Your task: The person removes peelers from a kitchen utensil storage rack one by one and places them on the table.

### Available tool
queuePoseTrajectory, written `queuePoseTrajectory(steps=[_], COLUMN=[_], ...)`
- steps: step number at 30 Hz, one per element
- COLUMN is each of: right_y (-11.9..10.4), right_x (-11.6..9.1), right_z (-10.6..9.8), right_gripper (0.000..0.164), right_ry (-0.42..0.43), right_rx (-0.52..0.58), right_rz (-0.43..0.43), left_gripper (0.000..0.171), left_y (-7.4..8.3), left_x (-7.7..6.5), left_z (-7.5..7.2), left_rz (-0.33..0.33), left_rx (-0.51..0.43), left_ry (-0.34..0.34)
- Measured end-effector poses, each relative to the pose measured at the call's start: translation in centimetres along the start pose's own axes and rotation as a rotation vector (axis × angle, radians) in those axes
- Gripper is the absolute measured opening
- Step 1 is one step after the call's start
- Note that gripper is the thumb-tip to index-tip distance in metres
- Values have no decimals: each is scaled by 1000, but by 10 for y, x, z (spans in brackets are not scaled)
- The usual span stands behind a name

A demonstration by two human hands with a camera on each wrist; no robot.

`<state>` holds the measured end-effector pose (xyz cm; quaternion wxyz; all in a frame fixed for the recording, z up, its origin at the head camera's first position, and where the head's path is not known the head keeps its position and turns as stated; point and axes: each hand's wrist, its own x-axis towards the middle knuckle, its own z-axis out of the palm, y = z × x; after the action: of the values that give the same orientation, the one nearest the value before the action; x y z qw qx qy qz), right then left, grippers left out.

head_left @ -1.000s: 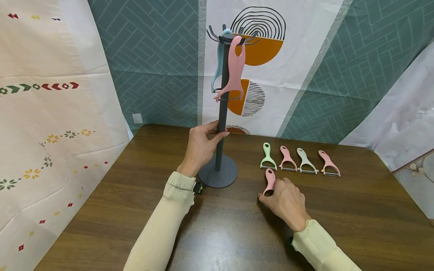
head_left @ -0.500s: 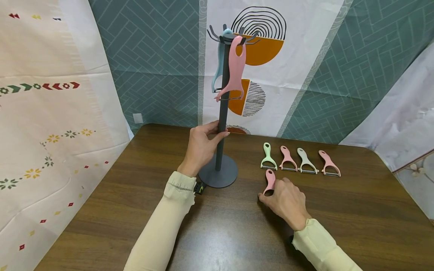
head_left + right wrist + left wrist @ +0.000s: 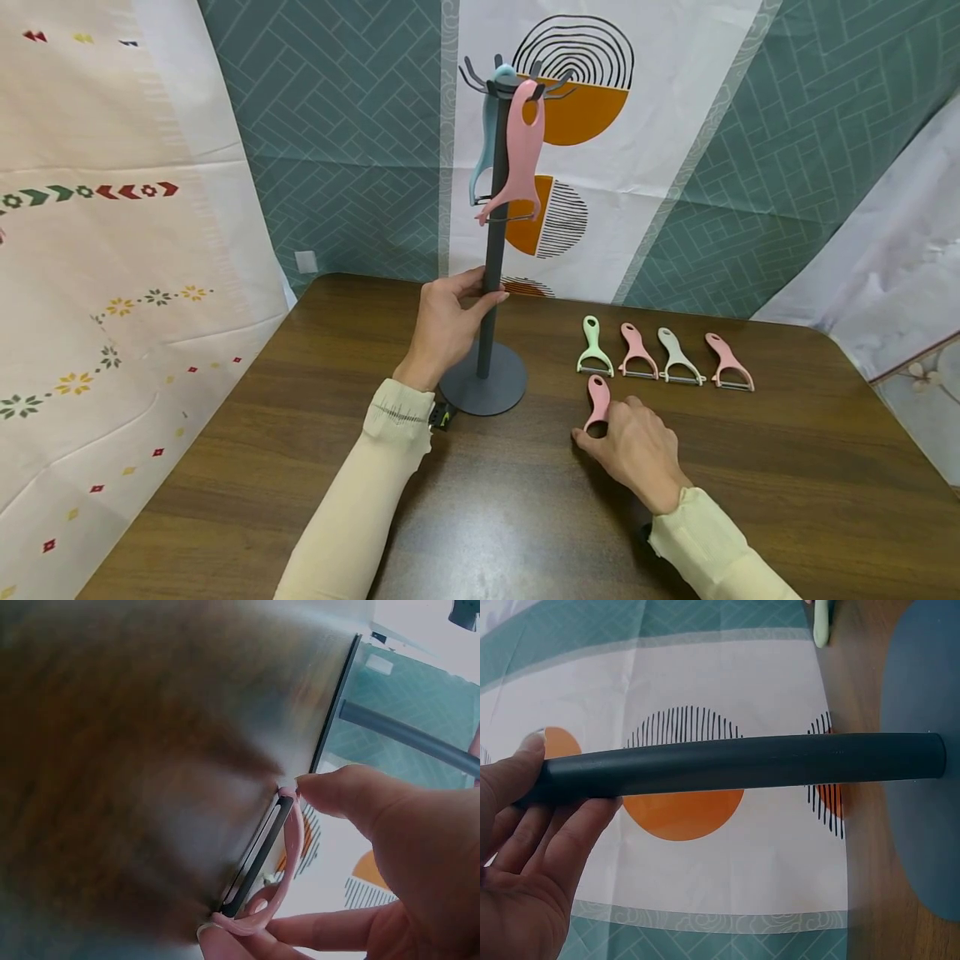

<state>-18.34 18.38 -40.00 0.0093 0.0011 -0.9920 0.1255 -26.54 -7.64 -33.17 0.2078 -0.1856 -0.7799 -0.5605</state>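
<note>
My left hand (image 3: pixel 448 323) grips the dark grey post of an upright hook stand (image 3: pixel 495 250); the left wrist view shows thumb and fingers around the post (image 3: pixel 742 761). On the table to the right, my right hand (image 3: pixel 636 442) pinches a pink peeler (image 3: pixel 597 398) by the two sides of its blade end. In the right wrist view this peeler's blade (image 3: pixel 259 855) lies between thumb and fingers, close to the tabletop. Hanging from the stand's hooks are a pink peeler (image 3: pixel 522 154) in front and a light blue peeler (image 3: pixel 487 142) behind.
Behind the right hand lies a row of peelers: green (image 3: pixel 592 346), pink (image 3: pixel 636 352), white (image 3: pixel 678 357) and pink (image 3: pixel 727 363). The stand's round base (image 3: pixel 504 387) rests on the brown wooden table (image 3: pixel 315 400). Patterned cloths (image 3: pixel 345 167) hang behind.
</note>
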Motion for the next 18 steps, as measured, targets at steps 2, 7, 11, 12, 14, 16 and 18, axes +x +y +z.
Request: queuePoseTrajectory(steps=[2, 7, 11, 12, 14, 16, 18], right_y=[0, 0, 0, 0, -1, -2, -4], right_x=[0, 2, 5, 5, 6, 7, 8], right_z=[0, -1, -2, -3, -4, -5, -6], right_gripper=[43, 47, 44, 43, 40, 37, 36], right_ry=[-4, 23, 125, 148, 190, 218, 246], right_rx=[-2, -12, 35, 57, 96, 127, 155], right_rz=[7, 25, 14, 12, 2, -5, -14], left_gripper=[25, 25, 25, 25, 25, 25, 25], left_y=[0, 0, 1, 1, 1, 1, 0], left_x=[0, 1, 0, 0, 0, 0, 0], left_z=[0, 0, 0, 0, 0, 0, 0], left_rz=[1, -5, -11, -10, -5, -1, 3], left_rx=[-4, 4, 11, 10, 12, 16, 18], left_ry=[0, 2, 3, 3, 4, 5, 6])
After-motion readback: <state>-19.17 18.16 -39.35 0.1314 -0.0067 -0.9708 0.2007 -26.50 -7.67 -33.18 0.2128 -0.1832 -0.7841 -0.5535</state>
